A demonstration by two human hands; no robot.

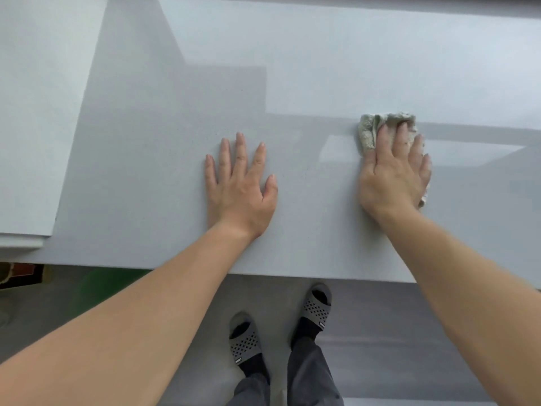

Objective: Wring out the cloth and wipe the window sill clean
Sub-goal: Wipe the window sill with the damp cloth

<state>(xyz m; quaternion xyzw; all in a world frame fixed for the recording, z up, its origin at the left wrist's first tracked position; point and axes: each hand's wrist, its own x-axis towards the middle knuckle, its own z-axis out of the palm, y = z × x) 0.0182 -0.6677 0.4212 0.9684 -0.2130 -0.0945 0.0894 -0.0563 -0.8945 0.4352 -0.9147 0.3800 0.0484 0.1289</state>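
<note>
The wide pale grey window sill point(164, 159) fills the upper part of the head view. My right hand point(393, 174) lies flat on a crumpled beige cloth point(369, 128) and presses it onto the sill at the right. The cloth sticks out past my fingertips and a corner shows by my little finger. My left hand point(241, 186) rests palm down on the bare sill, fingers spread, about a hand's width left of the cloth, holding nothing.
A white wall panel point(38, 112) borders the sill on the left. The sill's front edge point(292, 275) runs across the frame above the grey floor, where my feet in grey slippers point(317, 306) stand. A green object point(96, 288) sits under the sill at the left.
</note>
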